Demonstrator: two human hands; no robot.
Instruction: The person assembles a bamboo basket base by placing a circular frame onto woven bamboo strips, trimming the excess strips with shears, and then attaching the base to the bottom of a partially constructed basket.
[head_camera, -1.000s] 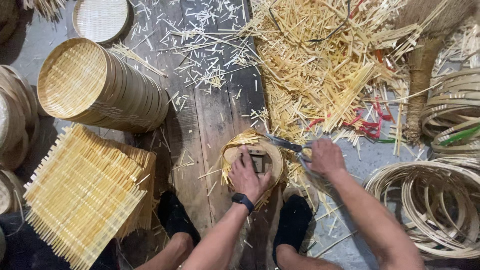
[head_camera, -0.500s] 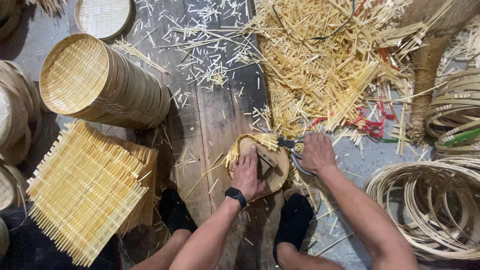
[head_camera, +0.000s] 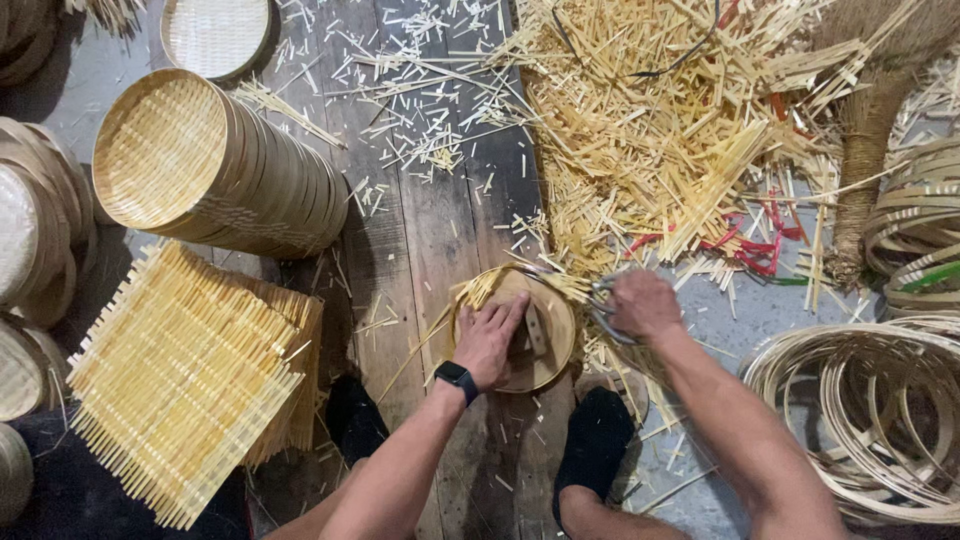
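My left hand (head_camera: 490, 337) presses flat on a round wooden disc (head_camera: 552, 345) that lies over a woven bamboo mat, whose pale strip ends (head_camera: 478, 288) stick out around the disc's rim. My right hand (head_camera: 643, 303) is closed around the handles of metal shears (head_camera: 600, 300) at the disc's right edge, where the strips poke out. A dark watch sits on my left wrist. My two dark-socked feet (head_camera: 597, 437) rest on the wooden floor just below the disc.
A stack of square woven bamboo mats (head_camera: 180, 375) lies at the left. A roll of nested round bamboo trays (head_camera: 215, 165) lies on its side above it. A heap of cut bamboo strips (head_camera: 660, 130) fills the upper right. Coiled bamboo hoops (head_camera: 860, 420) sit at the right.
My left hand has shifted on the disc and the disc has turned a little. My right hand with the shears stays at the right rim.
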